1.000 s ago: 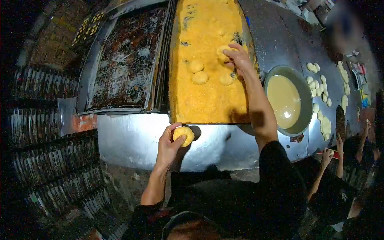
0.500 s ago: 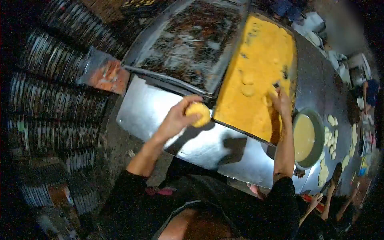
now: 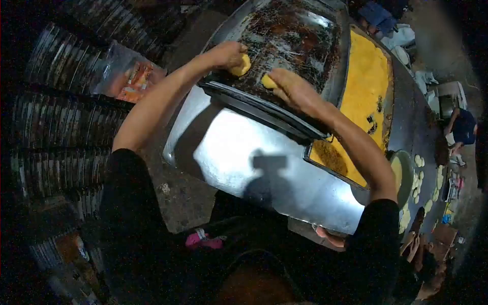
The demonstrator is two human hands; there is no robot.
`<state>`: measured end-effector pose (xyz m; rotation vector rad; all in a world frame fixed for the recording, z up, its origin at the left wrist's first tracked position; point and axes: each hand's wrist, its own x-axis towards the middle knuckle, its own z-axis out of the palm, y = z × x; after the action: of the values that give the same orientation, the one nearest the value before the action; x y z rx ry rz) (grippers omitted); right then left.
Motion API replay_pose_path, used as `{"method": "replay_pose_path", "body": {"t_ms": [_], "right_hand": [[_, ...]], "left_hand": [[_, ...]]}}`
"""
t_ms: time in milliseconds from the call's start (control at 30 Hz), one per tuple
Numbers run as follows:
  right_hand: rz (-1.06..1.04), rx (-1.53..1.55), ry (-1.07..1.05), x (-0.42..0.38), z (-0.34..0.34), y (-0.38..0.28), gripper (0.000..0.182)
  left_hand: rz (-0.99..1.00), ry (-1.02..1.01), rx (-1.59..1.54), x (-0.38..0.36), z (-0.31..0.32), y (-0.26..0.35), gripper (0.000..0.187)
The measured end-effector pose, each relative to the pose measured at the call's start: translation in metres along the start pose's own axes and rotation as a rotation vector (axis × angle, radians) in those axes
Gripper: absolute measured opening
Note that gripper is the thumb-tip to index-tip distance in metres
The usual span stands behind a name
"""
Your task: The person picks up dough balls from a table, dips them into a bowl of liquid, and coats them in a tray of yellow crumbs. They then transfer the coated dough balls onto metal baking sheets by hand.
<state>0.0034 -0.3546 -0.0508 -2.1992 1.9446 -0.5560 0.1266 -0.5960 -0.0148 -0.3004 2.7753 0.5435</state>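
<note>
My left hand (image 3: 230,56) is closed around a yellow-coated dough piece (image 3: 245,65) over the left front part of a dark, worn baking tray (image 3: 290,38). To its right, my right hand (image 3: 295,87) pinches another yellow dough piece (image 3: 268,81) over the same tray, close to the front rim. Under my right forearm lies a shallow tray of yellow crumbs (image 3: 363,76), with dark bare patches on its right side. Both dough pieces are partly hidden by my fingers.
A shiny metal tabletop (image 3: 229,147) lies before me. At right stands a bowl of pale batter (image 3: 401,175), with several flat dough pieces (image 3: 418,180) beyond it. Stacked trays (image 3: 61,122) and a plastic bag of orange packets (image 3: 134,81) are at left. Other people work at right.
Both hands have moved up over the dark tray. My right hand has left the yellow crumb tray with a dough piece, and my left hand has carried its piece from above the metal tabletop.
</note>
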Motion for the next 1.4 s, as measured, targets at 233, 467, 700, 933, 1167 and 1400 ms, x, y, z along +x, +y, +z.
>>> {"method": "replay_pose_path", "body": {"t_ms": [233,467,700,933,1167,1400], "right_hand": [[-0.033,-0.177,-0.275,-0.005,-0.015,-0.024,0.070],[0.076,-0.106,-0.416,0.006,-0.014,-0.021,0.076],[0.581,0.109,0.474,-0.166,-0.137,0.065,0.040],[1.276,0.121,-0.161,-0.332,-0.016,0.124,0.051],[0.963,0.316,0.417,-0.340,-0.009,0.059,0.053],[1.128,0.923,0.826,-0.359,-0.033,0.045,0.052]], "left_hand": [[0.157,-0.067,0.159,-0.050,0.017,0.013,0.080],[-0.007,-0.181,0.121,-0.040,0.020,0.017,0.081],[0.020,0.793,-0.528,-0.083,0.011,0.081,0.037],[0.698,0.572,-0.590,-0.049,0.118,0.311,0.026],[0.058,0.363,-0.263,0.131,0.216,0.337,0.027],[-0.078,0.344,-0.033,0.131,0.207,0.360,0.033]]}}
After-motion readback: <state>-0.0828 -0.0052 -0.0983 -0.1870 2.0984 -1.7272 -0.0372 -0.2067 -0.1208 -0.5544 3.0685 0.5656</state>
